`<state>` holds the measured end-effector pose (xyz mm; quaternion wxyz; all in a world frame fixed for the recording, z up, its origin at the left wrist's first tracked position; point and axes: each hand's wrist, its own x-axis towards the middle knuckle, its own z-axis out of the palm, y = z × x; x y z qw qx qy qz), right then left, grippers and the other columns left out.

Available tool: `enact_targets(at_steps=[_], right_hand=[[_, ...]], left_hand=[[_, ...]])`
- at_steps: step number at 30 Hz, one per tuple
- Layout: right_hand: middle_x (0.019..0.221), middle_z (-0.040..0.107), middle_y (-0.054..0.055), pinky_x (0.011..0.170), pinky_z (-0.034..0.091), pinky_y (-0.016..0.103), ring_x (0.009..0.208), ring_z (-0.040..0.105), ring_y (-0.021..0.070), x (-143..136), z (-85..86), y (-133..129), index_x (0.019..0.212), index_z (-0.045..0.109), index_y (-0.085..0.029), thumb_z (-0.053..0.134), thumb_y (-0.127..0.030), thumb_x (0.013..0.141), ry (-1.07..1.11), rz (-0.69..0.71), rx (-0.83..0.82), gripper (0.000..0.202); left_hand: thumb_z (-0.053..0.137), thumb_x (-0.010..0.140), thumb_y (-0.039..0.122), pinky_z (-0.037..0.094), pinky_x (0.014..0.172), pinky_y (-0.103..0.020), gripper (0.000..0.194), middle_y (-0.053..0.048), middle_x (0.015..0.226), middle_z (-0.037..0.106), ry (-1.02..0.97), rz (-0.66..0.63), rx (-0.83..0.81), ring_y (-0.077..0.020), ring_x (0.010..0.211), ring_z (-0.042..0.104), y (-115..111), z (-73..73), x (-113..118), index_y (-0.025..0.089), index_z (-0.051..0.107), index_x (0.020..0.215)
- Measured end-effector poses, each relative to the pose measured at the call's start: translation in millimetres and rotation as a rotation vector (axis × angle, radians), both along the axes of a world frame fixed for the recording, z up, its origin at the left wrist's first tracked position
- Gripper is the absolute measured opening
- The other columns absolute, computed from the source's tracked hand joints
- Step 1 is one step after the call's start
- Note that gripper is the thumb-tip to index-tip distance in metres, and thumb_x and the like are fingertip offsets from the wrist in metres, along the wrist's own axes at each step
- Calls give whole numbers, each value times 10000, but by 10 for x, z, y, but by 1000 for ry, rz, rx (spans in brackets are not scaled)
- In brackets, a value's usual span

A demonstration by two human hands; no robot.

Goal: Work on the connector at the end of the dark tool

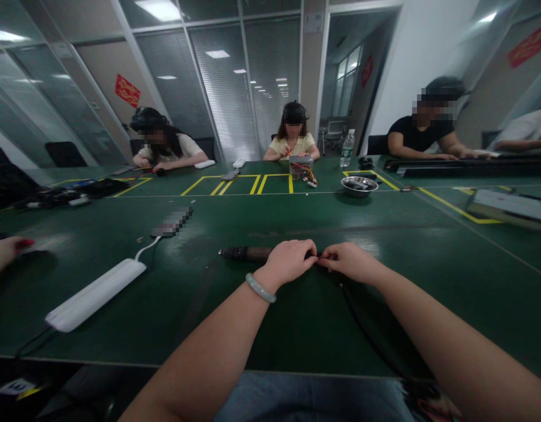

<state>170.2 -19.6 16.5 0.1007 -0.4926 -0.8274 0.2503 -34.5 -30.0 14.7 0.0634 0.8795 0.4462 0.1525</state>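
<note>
A dark, slim cylindrical power tool [256, 254], shaped like an electric screwdriver, lies across the green table with its narrow metal tip to the left. My left hand [292, 258] is closed over the tool's right part, fingers curled round it, hiding much of the body. Close against it, at the rear end, my right hand [351, 261] is pinched, its fingertips almost touching the left thumb. What sits between those right fingertips is too small to make out. Below the right hand a black cable [362, 328] runs down to the table's near edge.
On the left a white power bank-like case [97, 293] is wired to a phone [172, 221]. Another person's hand [6, 255] reaches in at the left edge. Farther back stand a metal bowl [359, 187], a water bottle [347, 148] and a wired box [300, 167]. Several people sit opposite.
</note>
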Motion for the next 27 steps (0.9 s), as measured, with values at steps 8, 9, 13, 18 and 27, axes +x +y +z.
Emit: enact_targets(at_steps=[8,9,13,18,27], right_hand=[[738,718,-2,560,378,241,633,621,151,-4,7,-11,836,706,-225,517,-507,864,-4,-9,-2,341],[736,717,-4,557,377,240,629,620,148,-1,5,-10,828,703,-225,517,-505,865,-3,-9,-1,338],[738,715,-19,563,385,233,627,620,139,11,0,-6,835,700,-238,530,-489,861,13,2,-7,304],[731,712,-11,551,382,241,610,613,148,3,13,-13,823,698,-233,520,-506,861,2,-8,-11,328],[743,715,-9,574,396,242,644,627,152,5,2,0,831,699,-233,521,-502,860,7,4,-1,324]], left_hand=[[486,934,406,450,768,-327,208,-12,978,642,21,12,-22,-189,900,606,-15,15,5,234,573,1014],[469,941,409,449,766,-326,218,-14,977,643,23,11,-22,-190,901,605,-17,19,5,232,575,1013],[406,969,398,449,748,-318,242,-6,970,644,6,-4,-16,-181,895,599,-19,25,5,233,581,1000],[452,952,399,448,766,-326,218,-3,987,642,15,-13,-19,-180,901,600,-21,23,5,235,586,1005],[449,950,389,456,744,-322,205,4,974,645,-2,-20,21,-183,889,599,-14,-2,8,241,585,988]])
